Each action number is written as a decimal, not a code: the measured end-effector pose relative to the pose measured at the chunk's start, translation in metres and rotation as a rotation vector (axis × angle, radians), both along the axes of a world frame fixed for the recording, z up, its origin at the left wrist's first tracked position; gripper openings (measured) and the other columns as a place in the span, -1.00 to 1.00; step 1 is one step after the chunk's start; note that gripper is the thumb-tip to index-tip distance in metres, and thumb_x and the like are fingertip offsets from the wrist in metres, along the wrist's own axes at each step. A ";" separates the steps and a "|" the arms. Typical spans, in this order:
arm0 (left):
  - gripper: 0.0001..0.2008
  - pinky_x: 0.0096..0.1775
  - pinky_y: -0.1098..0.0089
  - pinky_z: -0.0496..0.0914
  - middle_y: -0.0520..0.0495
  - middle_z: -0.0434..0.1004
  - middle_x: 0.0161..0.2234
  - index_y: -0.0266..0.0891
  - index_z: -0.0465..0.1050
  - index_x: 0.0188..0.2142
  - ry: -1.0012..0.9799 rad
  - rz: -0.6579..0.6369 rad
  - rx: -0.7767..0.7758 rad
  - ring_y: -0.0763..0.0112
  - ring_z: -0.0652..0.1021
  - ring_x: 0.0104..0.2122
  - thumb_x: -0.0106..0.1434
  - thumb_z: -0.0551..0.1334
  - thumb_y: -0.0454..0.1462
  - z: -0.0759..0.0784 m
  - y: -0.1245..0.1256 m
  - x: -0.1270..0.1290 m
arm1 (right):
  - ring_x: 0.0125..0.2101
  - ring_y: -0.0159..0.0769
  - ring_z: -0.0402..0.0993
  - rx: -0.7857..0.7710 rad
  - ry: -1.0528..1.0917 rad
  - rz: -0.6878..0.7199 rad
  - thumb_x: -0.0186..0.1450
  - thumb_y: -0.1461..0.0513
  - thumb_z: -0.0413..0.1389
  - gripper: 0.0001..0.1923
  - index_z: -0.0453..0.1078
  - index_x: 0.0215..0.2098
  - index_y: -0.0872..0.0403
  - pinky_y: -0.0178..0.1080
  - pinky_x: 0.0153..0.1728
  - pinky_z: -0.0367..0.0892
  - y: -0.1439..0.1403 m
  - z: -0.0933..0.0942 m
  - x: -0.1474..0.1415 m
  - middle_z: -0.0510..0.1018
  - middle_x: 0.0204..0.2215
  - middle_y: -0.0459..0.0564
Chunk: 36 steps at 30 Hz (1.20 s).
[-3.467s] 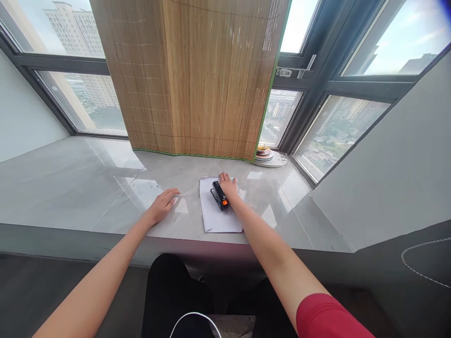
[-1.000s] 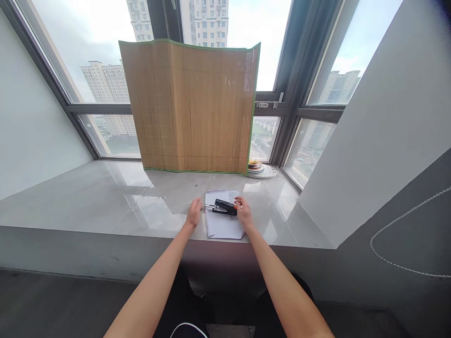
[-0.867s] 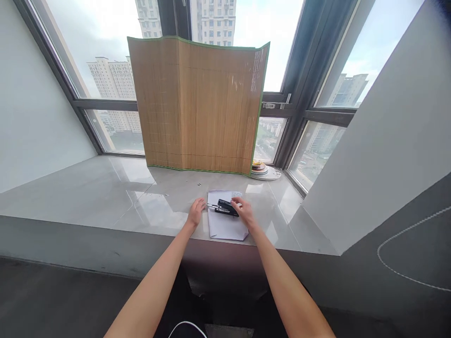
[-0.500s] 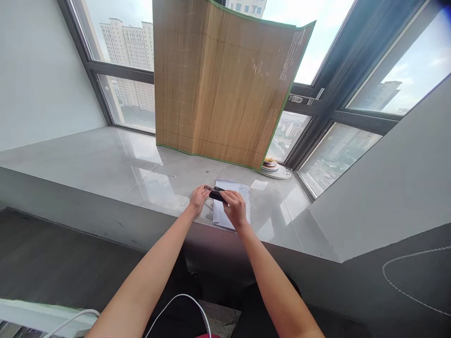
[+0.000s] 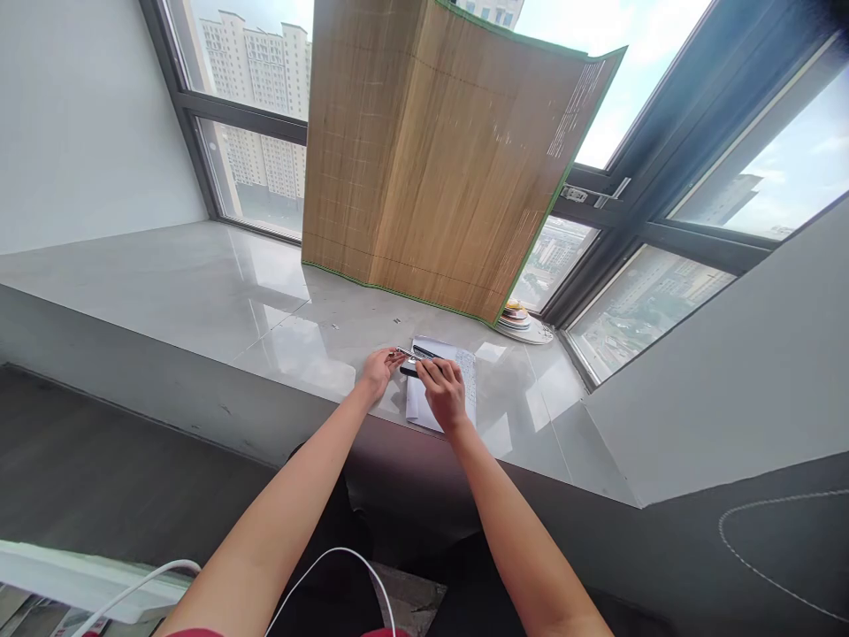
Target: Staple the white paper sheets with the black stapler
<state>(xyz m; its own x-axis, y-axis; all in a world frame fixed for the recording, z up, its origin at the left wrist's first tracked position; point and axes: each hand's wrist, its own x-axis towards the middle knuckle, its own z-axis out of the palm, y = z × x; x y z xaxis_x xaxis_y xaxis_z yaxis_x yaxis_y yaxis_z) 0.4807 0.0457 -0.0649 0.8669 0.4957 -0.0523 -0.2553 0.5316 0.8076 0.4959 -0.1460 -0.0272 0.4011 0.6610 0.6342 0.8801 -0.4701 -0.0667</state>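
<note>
Both hands are on a black stapler (image 5: 409,367) with a silvery metal part showing, held just above some white papers (image 5: 424,407). The fingertips of my left hand (image 5: 379,372) close on its left end. From the right, my right hand (image 5: 443,391) grips it, fingers bent over the top and hiding part of it. The stapler seems hinged apart, though its small parts are hard to make out. Handwriting or print covers the right side of the papers, which lie near the sill's front edge.
A grey tiled window sill (image 5: 165,283) carries small metallic bits, probably staple pieces (image 5: 396,320). A bamboo mat (image 5: 438,168) with green edging leans against the window. Stacked round plates or discs (image 5: 521,323) sit in the right corner. A white cable (image 5: 332,556) loops near my lap.
The stapler has turned in my hands, and more of its silvery metal part now shows. My left fingers have spread slightly at its left end. The camera view has shifted a little.
</note>
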 end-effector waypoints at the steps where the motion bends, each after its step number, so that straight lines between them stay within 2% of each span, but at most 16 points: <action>1: -0.89 0.17 0.13 0.47 -0.21 0.62 -0.25 -0.29 0.44 -0.23 -0.001 -0.008 0.031 0.30 0.66 -0.17 0.41 0.16 -0.31 0.000 -0.001 -0.001 | 0.12 -0.07 0.43 0.023 0.014 -0.019 0.45 0.42 -0.08 -0.49 0.50 0.19 -0.08 0.03 0.24 0.21 -0.001 0.000 -0.001 0.60 0.07 0.04; 3: -0.87 0.18 0.12 0.47 -0.22 0.62 -0.20 -0.29 0.44 -0.20 0.004 -0.013 0.099 0.29 0.66 -0.13 0.44 0.15 -0.28 0.001 -0.002 -0.004 | 0.10 -0.07 0.45 0.101 0.063 -0.093 0.43 0.42 -0.08 -0.49 0.53 0.15 -0.07 0.03 0.21 0.23 -0.003 0.000 -0.001 0.62 0.04 0.05; 6: -0.84 0.11 0.12 0.50 -0.23 0.61 -0.17 -0.30 0.44 -0.13 0.020 -0.021 0.194 0.29 0.67 -0.16 0.45 0.18 -0.23 0.003 -0.006 -0.009 | 0.01 -0.04 0.50 0.295 0.215 -0.301 0.38 0.35 0.00 -0.59 0.57 0.06 -0.01 -0.02 0.10 0.32 -0.011 -0.005 0.001 0.66 -0.04 0.08; 9: -0.76 -0.11 0.18 0.58 -0.24 0.64 -0.20 -0.30 0.46 -0.07 0.042 -0.089 0.345 0.30 0.68 -0.29 0.40 0.26 -0.16 0.008 -0.011 -0.015 | -0.17 -0.03 0.57 0.415 0.452 -0.478 0.29 0.21 0.15 -0.70 0.61 -0.06 -0.01 -0.09 -0.06 0.41 -0.022 -0.012 0.006 0.69 -0.19 0.07; 12: -0.63 -0.35 0.32 0.53 -0.26 0.69 -0.20 -0.27 0.48 -0.05 0.035 -0.173 0.489 0.33 0.64 -0.40 0.29 0.37 -0.06 0.013 -0.015 -0.020 | -0.22 -0.02 0.59 0.403 0.596 -0.511 0.24 0.14 0.22 -0.72 0.62 -0.10 -0.03 -0.11 -0.14 0.43 -0.032 -0.015 0.010 0.69 -0.25 0.04; 15: -0.52 -0.49 0.42 0.40 -0.23 0.71 -0.24 -0.25 0.50 -0.07 0.038 -0.202 0.559 0.40 0.56 -0.49 0.17 0.45 0.01 0.017 -0.017 -0.022 | -0.04 0.04 0.53 0.412 0.450 -0.455 0.29 0.15 0.23 -0.60 0.54 0.09 0.03 -0.03 -0.02 0.41 -0.032 -0.011 0.005 0.66 -0.08 0.12; 18: -0.47 -0.50 0.44 0.32 -0.16 0.71 -0.33 -0.24 0.53 -0.09 0.041 -0.225 0.586 0.45 0.50 -0.54 0.09 0.50 0.04 0.019 -0.018 -0.024 | 0.08 0.00 0.43 0.312 0.254 -0.220 0.39 0.21 0.16 -0.61 0.48 0.18 0.01 0.01 0.11 0.35 -0.018 0.000 -0.004 0.58 0.09 0.12; 21: -0.45 -0.44 0.44 0.34 -0.06 0.66 -0.44 -0.24 0.53 -0.10 0.002 -0.260 0.583 0.45 0.49 -0.53 0.06 0.51 0.06 0.020 -0.017 -0.026 | 0.01 -0.09 0.45 0.090 0.240 0.008 0.43 0.29 0.11 -0.69 0.55 0.06 -0.09 -0.06 0.07 0.35 0.001 0.013 -0.008 0.62 0.03 0.01; 24: -0.43 -0.43 0.45 0.31 0.01 0.60 -0.51 -0.24 0.52 -0.10 -0.006 -0.250 0.579 0.46 0.48 -0.54 0.06 0.51 0.08 0.018 -0.015 -0.025 | -0.04 -0.11 0.46 -0.053 0.246 0.035 0.45 0.32 0.09 -0.73 0.58 -0.04 -0.09 -0.08 0.04 0.34 0.014 0.019 -0.006 0.66 -0.10 -0.01; 27: -0.43 -0.47 0.47 0.26 0.06 0.52 -0.57 -0.25 0.52 -0.14 -0.007 -0.246 0.578 0.51 0.43 -0.57 0.05 0.51 0.10 0.017 -0.014 -0.023 | -0.07 -0.10 0.45 -0.092 0.213 0.029 0.46 0.32 0.09 -0.76 0.57 -0.06 -0.05 -0.08 0.01 0.34 0.017 0.019 -0.002 0.66 -0.16 0.01; 29: -0.44 -0.51 0.50 0.20 0.09 0.46 -0.61 -0.25 0.50 -0.15 0.004 -0.253 0.576 0.55 0.36 -0.61 0.07 0.49 0.11 0.018 -0.014 -0.023 | -0.11 -0.11 0.46 -0.074 0.190 0.057 0.46 0.33 0.08 -0.75 0.57 -0.07 -0.06 -0.09 -0.01 0.36 0.014 0.019 0.001 0.66 -0.20 0.01; 31: -0.47 -0.56 0.50 0.13 0.07 0.48 -0.59 -0.25 0.48 -0.16 0.039 -0.234 0.569 0.56 0.31 -0.64 0.16 0.41 0.15 0.019 -0.015 -0.022 | -0.14 -0.12 0.48 0.023 0.185 0.115 0.45 0.34 0.08 -0.74 0.56 -0.05 -0.06 -0.11 -0.06 0.39 0.008 0.020 0.007 0.65 -0.27 -0.01; 34: -0.52 -0.58 0.49 0.09 0.01 0.52 -0.56 -0.24 0.44 -0.25 0.115 -0.154 0.568 0.56 0.24 -0.66 0.35 0.18 0.15 0.021 -0.017 -0.021 | -0.16 -0.16 0.53 0.301 0.236 0.147 0.39 0.33 0.18 -0.75 0.54 -0.01 -0.02 -0.15 -0.09 0.43 -0.012 0.026 0.033 0.67 -0.25 -0.02; 36: -0.57 -0.56 0.48 0.10 0.03 0.48 -0.59 -0.23 0.41 -0.32 0.153 -0.125 0.625 0.55 0.22 -0.65 0.40 0.11 0.08 0.021 -0.019 -0.020 | -0.17 -0.18 0.57 0.468 0.299 0.046 0.33 0.30 0.24 -0.74 0.54 -0.02 -0.03 -0.15 -0.06 0.43 -0.032 0.027 0.065 0.68 -0.21 -0.04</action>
